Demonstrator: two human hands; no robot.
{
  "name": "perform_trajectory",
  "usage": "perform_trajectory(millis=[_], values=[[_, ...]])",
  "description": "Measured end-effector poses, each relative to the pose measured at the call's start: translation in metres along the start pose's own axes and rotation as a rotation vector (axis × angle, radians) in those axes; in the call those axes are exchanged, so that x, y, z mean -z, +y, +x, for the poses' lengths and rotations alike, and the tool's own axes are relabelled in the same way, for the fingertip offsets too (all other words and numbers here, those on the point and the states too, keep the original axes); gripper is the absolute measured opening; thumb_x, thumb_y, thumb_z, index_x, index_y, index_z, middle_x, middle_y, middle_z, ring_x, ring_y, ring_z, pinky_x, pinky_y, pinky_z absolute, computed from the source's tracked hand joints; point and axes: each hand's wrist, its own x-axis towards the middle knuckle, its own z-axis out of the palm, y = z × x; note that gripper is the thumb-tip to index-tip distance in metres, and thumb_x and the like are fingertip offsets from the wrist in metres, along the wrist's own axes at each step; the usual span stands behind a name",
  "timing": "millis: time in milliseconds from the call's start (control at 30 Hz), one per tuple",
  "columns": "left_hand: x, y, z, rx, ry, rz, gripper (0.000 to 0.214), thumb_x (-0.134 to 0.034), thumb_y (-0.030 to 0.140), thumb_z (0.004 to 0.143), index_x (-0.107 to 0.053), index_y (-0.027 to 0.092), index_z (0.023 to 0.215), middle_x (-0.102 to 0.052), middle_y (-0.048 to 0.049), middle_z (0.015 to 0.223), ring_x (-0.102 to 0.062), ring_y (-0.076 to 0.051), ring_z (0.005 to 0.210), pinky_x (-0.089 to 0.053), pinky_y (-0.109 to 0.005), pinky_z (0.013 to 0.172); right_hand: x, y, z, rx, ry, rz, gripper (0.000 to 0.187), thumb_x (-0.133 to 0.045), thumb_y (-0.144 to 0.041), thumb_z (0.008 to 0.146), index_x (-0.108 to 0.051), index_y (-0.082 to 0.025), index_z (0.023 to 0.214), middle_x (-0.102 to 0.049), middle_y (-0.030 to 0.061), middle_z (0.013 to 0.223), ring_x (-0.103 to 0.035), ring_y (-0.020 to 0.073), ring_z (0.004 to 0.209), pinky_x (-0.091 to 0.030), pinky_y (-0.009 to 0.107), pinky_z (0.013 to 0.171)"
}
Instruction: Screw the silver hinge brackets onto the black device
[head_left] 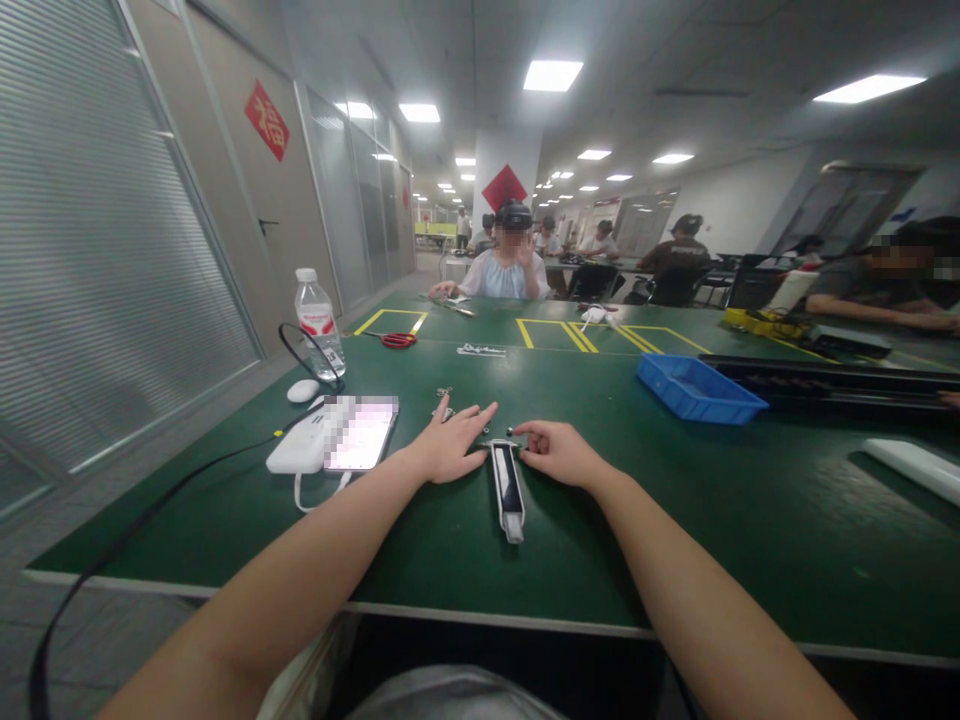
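A long, narrow device with a white frame and a dark strip [510, 485] lies on the green table, its narrow end toward me. My left hand [452, 442] rests at the upper left of it, open, palm down and fingers spread, the thumb near its far end. Small metal parts [444, 410] lie by the left fingertips. On the other side, my right hand [559, 452] is closed, with curled fingers and the index fingertip beside a tiny dark part [510, 431]. Whatever the right fingers pinch is hidden or too small to name.
At left are a white power bank [296, 450], a phone [367, 435], a white mouse-like object [303, 391] and a water bottle [319, 325]. Red-handled scissors [398, 340] lie further back. A blue tray [697, 390] stands right. Another person [510, 265] sits opposite.
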Motion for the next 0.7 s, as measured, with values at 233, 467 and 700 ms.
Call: perform_trajectory(millis=[233, 467, 700], values=[[0.014, 0.008, -0.007, -0.014, 0.105, 0.09, 0.063, -0.048, 0.028, 0.082, -0.028, 0.021, 0.141, -0.06, -0.0104, 0.12, -0.042, -0.026, 0.125, 0.013, -0.058, 0.106, 0.001, 0.001, 0.0, 0.007, -0.015, 0.004, 0.034, -0.057, -0.022, 0.073, -0.063, -0.015, 0.105, -0.057, -0.0023, 0.063, -0.047, 0.0087, 0.052, -0.038, 0.022, 0.054], [0.021, 0.005, -0.006, 0.008, 0.111, 0.157, 0.058, -0.048, 0.013, 0.077, -0.039, 0.024, 0.133, -0.068, -0.0045, 0.096, -0.057, -0.021, 0.102, 0.005, -0.054, 0.109, 0.002, 0.0, -0.001, 0.002, -0.012, 0.028, 0.032, -0.058, -0.02, 0.072, -0.064, -0.014, 0.103, -0.057, -0.0023, 0.064, -0.047, 0.0082, 0.052, -0.038, 0.022, 0.054], [0.018, 0.002, -0.006, 0.099, 0.215, 0.061, 0.036, -0.049, 0.017, 0.08, -0.055, 0.025, 0.115, -0.067, -0.0027, 0.084, -0.06, -0.02, 0.088, -0.02, -0.05, 0.1, 0.005, -0.002, -0.001, 0.001, 0.052, 0.038, 0.027, -0.056, -0.017, 0.073, -0.067, -0.015, 0.097, -0.059, -0.001, 0.066, -0.048, 0.0084, 0.054, -0.039, 0.022, 0.055]])
